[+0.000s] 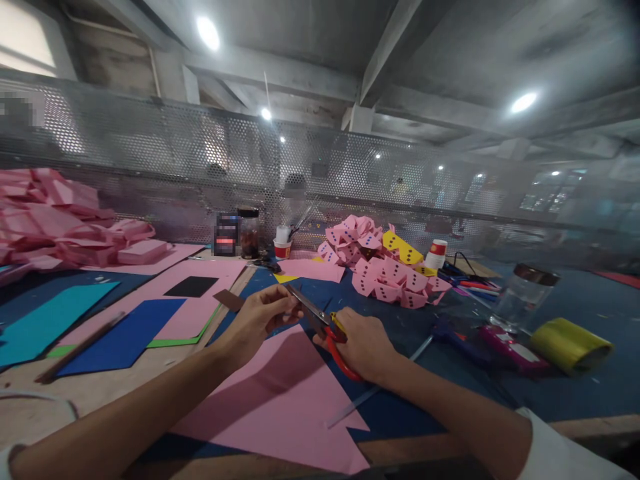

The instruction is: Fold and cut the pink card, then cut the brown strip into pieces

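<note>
My right hand (pixel 367 347) is wrapped round the handles of a pair of scissors (pixel 330 333) with red and yellow grips. The blades point up and left, to the fingertips of my left hand (pixel 265 317). Those fingers are closed in a pinch. A stiff brown strip (pixel 229 299) sticks out behind them and seems held there; its other end is hidden by the fingers. Beneath both hands lies a large pink sheet (pixel 270 393) with a notched right edge. A clear glue stick (pixel 350 410) crosses that edge, its far end in a blue glue gun (pixel 460 343).
Pink pieces are heaped on the left (pixel 60 220); dotted pink pieces (pixel 395 280) lie ahead. Blue sheets (pixel 125 333), a brown stick (pixel 85 347) and a black piece (pixel 191 287) lie left. Right stand a clear jar (pixel 523 300) and a yellow tape roll (pixel 570 345). Mesh (pixel 200 147) rises behind.
</note>
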A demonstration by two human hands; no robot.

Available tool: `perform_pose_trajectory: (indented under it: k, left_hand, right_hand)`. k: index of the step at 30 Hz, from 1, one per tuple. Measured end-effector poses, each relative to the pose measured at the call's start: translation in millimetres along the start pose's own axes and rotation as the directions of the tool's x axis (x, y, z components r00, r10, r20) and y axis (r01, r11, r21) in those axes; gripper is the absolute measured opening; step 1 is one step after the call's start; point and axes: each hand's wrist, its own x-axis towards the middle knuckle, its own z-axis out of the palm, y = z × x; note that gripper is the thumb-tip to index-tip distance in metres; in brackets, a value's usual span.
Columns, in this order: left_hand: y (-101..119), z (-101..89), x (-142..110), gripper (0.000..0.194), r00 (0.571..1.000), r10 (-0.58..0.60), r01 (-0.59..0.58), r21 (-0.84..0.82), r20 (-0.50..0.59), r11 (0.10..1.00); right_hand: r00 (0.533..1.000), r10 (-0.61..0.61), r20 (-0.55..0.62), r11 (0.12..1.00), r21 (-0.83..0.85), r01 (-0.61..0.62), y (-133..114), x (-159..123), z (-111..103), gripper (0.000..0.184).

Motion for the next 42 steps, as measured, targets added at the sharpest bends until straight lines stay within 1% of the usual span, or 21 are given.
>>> perform_pose_trajectory:
  k: [5,10,20,27,39,42]
  left_hand:
    - [2.3,2.7,-1.6,0.017,1.0,-0.005,0.005,-0.003,-0.006,1.0]
    - [2.0,2.2,-2.1,0.017,1.0,-0.001,0.001,-0.001,-0.005,1.0]
    - [0.6,1.7,-1.9,0.019,1.0,-0.007,0.007,-0.023,0.0,1.0]
    - [3.0,3.0,-3.5,0.019,1.0,-0.02,0.02,-0.006,-0.014,1.0]
    - [3.1,3.0,-2.8,0.019,1.0,-0.012,0.012,0.023,-0.004,1.0]
    - [2.9,2.7,-2.6,0.019,1.0,-0.012,0.012,0.017,0.001,1.0]
  right_hand:
    - [1.0,0.008,0.021,1.0,-0.008,-0.008,-1.5,0.0,-3.1,0.047]
    - [0.999,0.026,0.042,1.0,-0.011,-0.025,-3.1,0.1,-5.3,0.044]
    - [0.998,0.017,0.057,0.999,-0.03,-0.016,-1.8,-0.6,-3.6,0.039]
    - [0.995,0.026,0.098,0.999,-0.05,-0.021,-2.9,1.1,-5.9,0.039]
    - [0.996,0.011,0.085,0.996,-0.088,-0.004,0.7,2.0,-3.3,0.03]
    - [0.995,0.02,0.103,0.996,-0.092,-0.01,0.3,2.4,-4.0,0.03]
